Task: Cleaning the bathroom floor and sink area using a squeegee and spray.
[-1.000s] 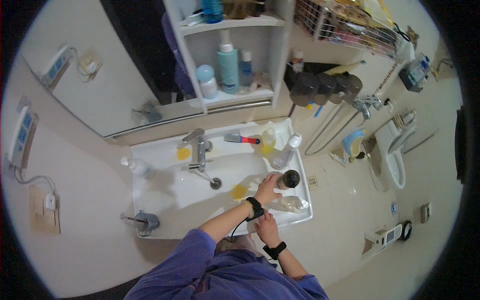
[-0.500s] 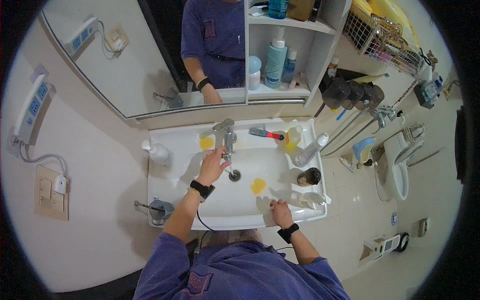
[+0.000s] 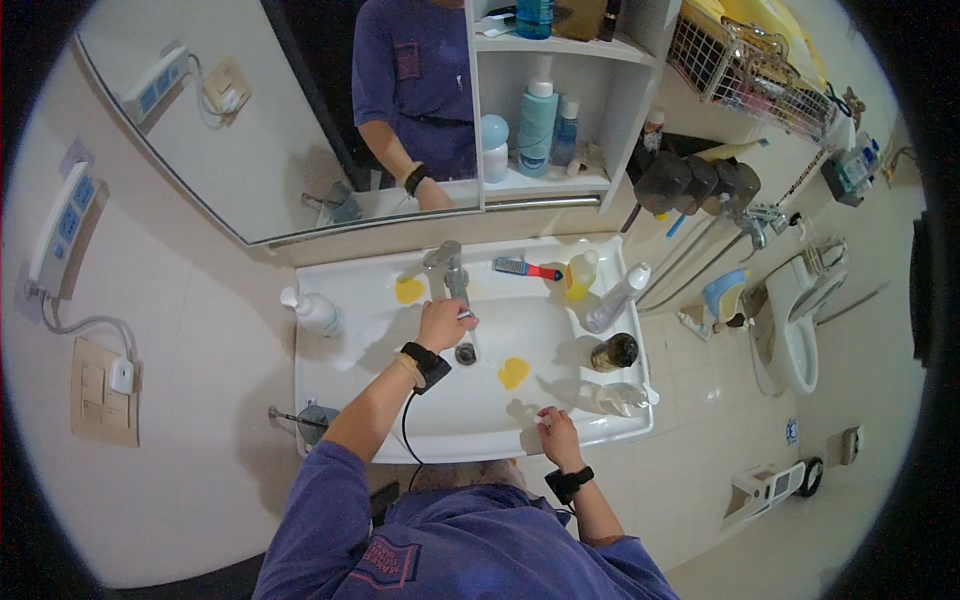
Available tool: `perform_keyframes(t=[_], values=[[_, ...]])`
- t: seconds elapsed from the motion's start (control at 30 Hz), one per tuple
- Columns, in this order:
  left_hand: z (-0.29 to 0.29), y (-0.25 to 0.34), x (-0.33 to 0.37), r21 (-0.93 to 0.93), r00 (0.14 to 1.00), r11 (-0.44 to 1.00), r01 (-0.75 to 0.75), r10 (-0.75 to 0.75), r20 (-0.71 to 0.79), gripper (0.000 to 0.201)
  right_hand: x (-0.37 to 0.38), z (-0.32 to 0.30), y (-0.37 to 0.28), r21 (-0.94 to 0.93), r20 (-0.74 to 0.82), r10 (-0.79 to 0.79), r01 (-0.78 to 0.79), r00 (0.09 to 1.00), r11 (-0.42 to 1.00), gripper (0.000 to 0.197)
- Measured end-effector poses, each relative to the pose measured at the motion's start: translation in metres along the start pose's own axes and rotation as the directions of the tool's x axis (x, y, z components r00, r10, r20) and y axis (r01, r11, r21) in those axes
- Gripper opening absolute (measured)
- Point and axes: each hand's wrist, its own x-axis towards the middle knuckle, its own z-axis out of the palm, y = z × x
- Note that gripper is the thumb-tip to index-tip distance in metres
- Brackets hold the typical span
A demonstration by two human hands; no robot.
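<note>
Around the end of the chrome faucet point(image 3: 454, 280) at the back of the white sink point(image 3: 420, 425), my left hand point(image 3: 445, 326) is closed, its fingers partly hidden by its own back. A bit of metal shows past the fingers, over the drain point(image 3: 465, 354). My right hand point(image 3: 558, 437) hovers by the sink's front right edge with curled fingers. Something small and pale seems to be at its fingertips, too small to name. Two flat yellow patches lie in the sink: one point(image 3: 409, 290) left of the faucet, another point(image 3: 513, 374) right of the drain.
A red-and-blue brush point(image 3: 528, 269) lies behind the basin. Several bottles line the right rim, among them a dark jar point(image 3: 614, 352) and a white bottle point(image 3: 618, 298). A pump bottle point(image 3: 318, 313) and a grey cup point(image 3: 318, 424) stand left. The mirror cabinet point(image 3: 548, 203) overhangs the back.
My left hand has turned and shifted right, its fingers now wrapped further round the faucet's end. My right hand's fingers are more curled. The whole view has shifted slightly.
</note>
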Motion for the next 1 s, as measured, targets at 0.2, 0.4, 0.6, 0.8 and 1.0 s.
perform_keyframes(t=[0.2, 0.4, 0.6, 0.8, 1.0], values=[[0.018, 0.019, 0.003, -0.022, 0.996, 0.997, 0.074, -0.075, -0.052, 0.026, 0.001, -0.005, 0.002, 0.063, 0.044, 0.054, -0.057, 0.998, 0.996, 0.024], [0.032, 0.035, 0.009, -0.066, 0.966, 0.978, 0.196, -0.204, -0.157, 0.03, 0.001, -0.001, 0.007, 0.101, 0.022, 0.03, -0.032, 0.999, 0.994, 0.023], [0.039, 0.039, 0.015, -0.178, 0.948, 0.948, 0.265, -0.29, -0.133, 0.032, 0.003, -0.003, 0.005, 0.113, 0.021, 0.044, -0.046, 0.999, 0.993, 0.024], [0.043, 0.049, 0.02, -0.187, 0.931, 0.937, 0.294, -0.325, -0.167, 0.033, 0.002, -0.002, 0.011, 0.114, 0.031, 0.065, -0.068, 0.997, 0.991, 0.023], [0.054, 0.038, 0.026, -0.226, 0.921, 0.926, 0.301, -0.344, -0.181, 0.035, 0.001, -0.004, 0.004, 0.142, 0.01, -0.039, 0.037, 0.999, 0.989, 0.023]])
